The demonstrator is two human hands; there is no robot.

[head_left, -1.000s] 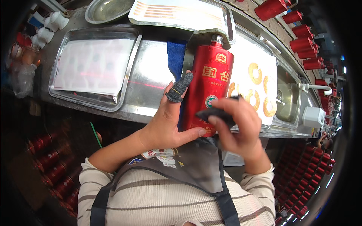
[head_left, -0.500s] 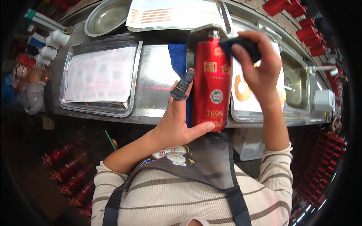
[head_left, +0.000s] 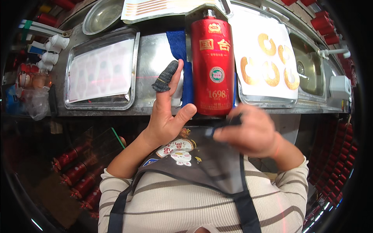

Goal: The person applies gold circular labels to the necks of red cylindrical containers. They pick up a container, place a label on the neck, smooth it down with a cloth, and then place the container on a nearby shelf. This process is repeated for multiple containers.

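A red bottle point(head_left: 212, 66) with gold lettering and a silvery neck lies on a blue cloth point(head_left: 177, 44), its base toward me. Beside its lower left side is my left hand point(head_left: 163, 120), fingers stretched out, a grey knitted cover point(head_left: 167, 76) on one finger. The thumb tip is close to the bottle's base; whether it touches, I cannot tell. Just below the base, my right hand point(head_left: 252, 132), smeared by motion, is closed on a dark pad point(head_left: 232, 123) with a bluish edge. The pad's exact kind is unclear.
Left of the bottle, a metal tray point(head_left: 134, 77) holds pale printed sheets. On the right, a white sheet point(head_left: 256, 39) carries several gold ring-shaped labels. Behind stand a metal bowl point(head_left: 91, 27) and a striped sheet. A sink point(head_left: 311, 73) is at far right; red bottles point(head_left: 75, 173) stand below left.
My right hand has come down from the bottle's neck to below its base, still with the dark pad. The bottle lies farther from me. My left hand has moved left, off its side.
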